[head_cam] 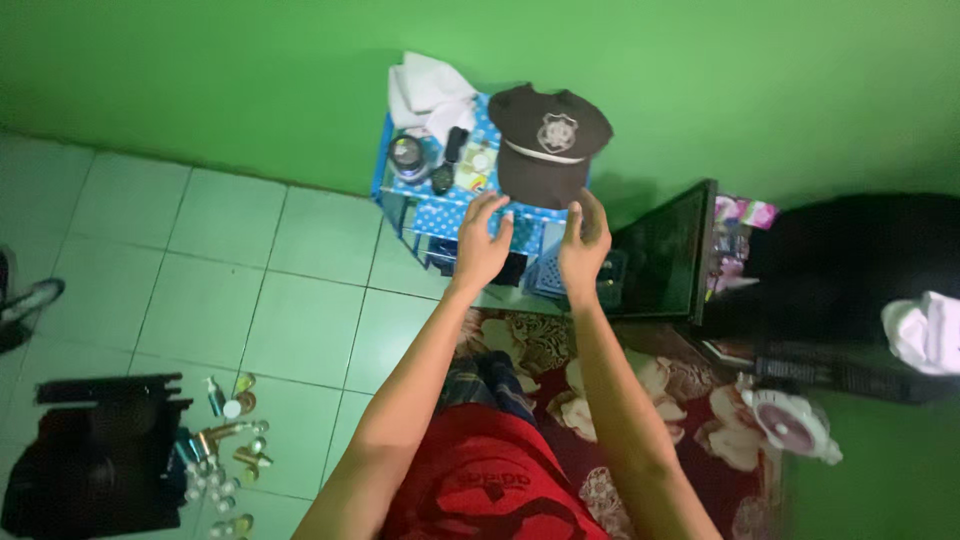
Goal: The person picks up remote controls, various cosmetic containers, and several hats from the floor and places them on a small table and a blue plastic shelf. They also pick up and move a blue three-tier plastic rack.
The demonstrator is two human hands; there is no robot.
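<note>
A dark brown cap (pixel 548 140) with a pale badge lies on top of a blue dotted shelf unit (pixel 448 205) against the green wall. My left hand (pixel 480 243) and my right hand (pixel 585 243) reach out just below the cap's brim, both with fingers spread and holding nothing. Neither hand touches the cap. Beside the cap on the shelf top sit a white cloth (pixel 430 90), a round metal tin (pixel 407 155) and several small dark items.
A black flat screen (pixel 665 255) leans right of the shelf, next to a dark cabinet (pixel 850 290) with a white cloth (pixel 925 330) on it. A small pink fan (pixel 790 420) lies on a flowered rug (pixel 680 400). Bottles and a black bag (pixel 90 450) lie on the tiled floor at left.
</note>
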